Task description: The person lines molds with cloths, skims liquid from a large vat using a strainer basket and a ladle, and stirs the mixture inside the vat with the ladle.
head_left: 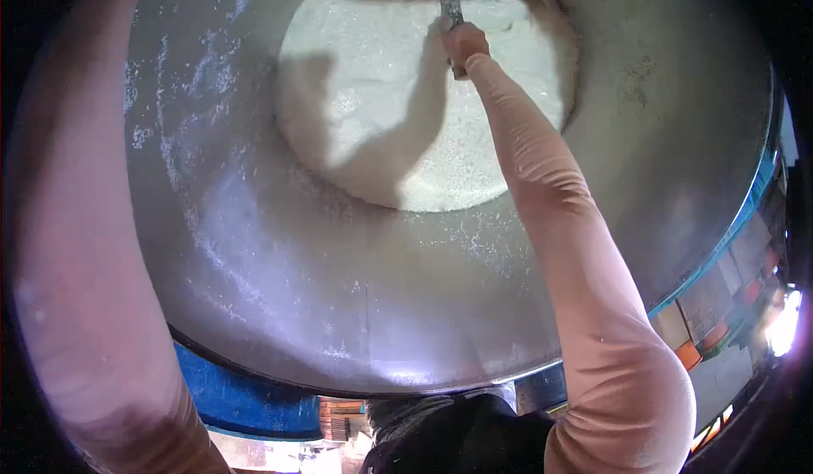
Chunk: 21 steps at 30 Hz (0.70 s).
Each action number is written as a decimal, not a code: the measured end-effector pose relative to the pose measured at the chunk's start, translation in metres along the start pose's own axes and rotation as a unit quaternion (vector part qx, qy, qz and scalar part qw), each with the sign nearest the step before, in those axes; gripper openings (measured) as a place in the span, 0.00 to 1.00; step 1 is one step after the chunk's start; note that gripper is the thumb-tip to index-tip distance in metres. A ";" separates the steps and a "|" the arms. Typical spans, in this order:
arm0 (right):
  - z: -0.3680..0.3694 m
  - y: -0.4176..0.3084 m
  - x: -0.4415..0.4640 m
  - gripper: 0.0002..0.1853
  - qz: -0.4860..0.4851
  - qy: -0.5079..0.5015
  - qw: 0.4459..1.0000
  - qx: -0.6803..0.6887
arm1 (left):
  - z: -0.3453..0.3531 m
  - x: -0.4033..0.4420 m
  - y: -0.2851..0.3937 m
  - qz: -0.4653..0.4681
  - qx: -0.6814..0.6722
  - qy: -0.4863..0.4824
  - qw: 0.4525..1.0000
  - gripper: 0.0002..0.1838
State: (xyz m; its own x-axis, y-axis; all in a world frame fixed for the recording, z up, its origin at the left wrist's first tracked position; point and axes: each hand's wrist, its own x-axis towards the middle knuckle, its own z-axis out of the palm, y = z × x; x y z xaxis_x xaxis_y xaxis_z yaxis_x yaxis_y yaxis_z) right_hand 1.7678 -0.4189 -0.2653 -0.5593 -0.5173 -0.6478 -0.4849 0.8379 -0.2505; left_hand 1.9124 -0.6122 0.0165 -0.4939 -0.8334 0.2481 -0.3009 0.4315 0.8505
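My right hand [467, 44] is closed around the handle of a short tool with a wide dark head [450, 1]. I cannot tell whether that head is a scraper or a brush. It is at the far side of the white, grainy material [381, 59] lying in the bottom of a large round metal vessel [313, 304]. My left arm [85, 220], in a pink sleeve, reaches up along the left side of the view. The left hand itself lies beyond the top edge. Shadows of an arm fall across the white material.
The vessel's curved wall surrounds the white material, with pale residue streaks [203, 76] on its left side. Its rim runs close to my body. Outside stand a blue container [246, 398] at lower left and several boxes or panels [711, 296] at right.
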 end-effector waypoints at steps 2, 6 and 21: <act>0.019 0.020 -0.004 0.36 0.010 -0.039 0.999 0.021 | 0.001 0.000 0.000 -0.001 -0.003 -0.002 1.000 0.16; 0.018 0.026 -0.039 0.38 0.053 -0.042 0.997 0.025 | 0.004 0.000 -0.001 -0.002 -0.001 -0.003 1.000 0.16; 0.108 0.140 -0.161 0.36 0.108 -0.083 0.988 0.069 | 0.014 -0.003 -0.003 -0.007 0.003 -0.006 1.000 0.15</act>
State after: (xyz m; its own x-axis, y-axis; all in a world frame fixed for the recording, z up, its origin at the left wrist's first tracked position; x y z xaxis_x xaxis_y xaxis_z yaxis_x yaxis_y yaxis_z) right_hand 1.8627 -0.1995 -0.2739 -0.5169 -0.2982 -0.8024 -0.2645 0.9471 -0.1816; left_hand 1.9035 -0.6061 0.0065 -0.4996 -0.8352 0.2299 -0.3126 0.4213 0.8513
